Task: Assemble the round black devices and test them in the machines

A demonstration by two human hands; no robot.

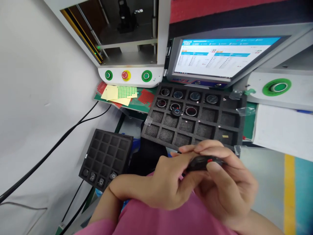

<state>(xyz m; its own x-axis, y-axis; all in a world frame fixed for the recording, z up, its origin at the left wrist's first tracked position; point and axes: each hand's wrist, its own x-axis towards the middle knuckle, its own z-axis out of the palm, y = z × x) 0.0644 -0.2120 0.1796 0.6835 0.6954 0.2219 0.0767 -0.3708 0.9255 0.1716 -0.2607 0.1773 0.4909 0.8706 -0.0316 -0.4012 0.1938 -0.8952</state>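
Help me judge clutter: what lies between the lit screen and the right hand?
In the head view, the large foam tray, with round pieces in it, lies between the lit screen and the right hand.

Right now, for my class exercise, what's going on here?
A person's left hand and right hand together hold a small black object with a red spot. Beyond them, a large foam tray has round parts in its two far rows. A smaller tray to the left holds several small dark parts. Behind, a screen is lit.
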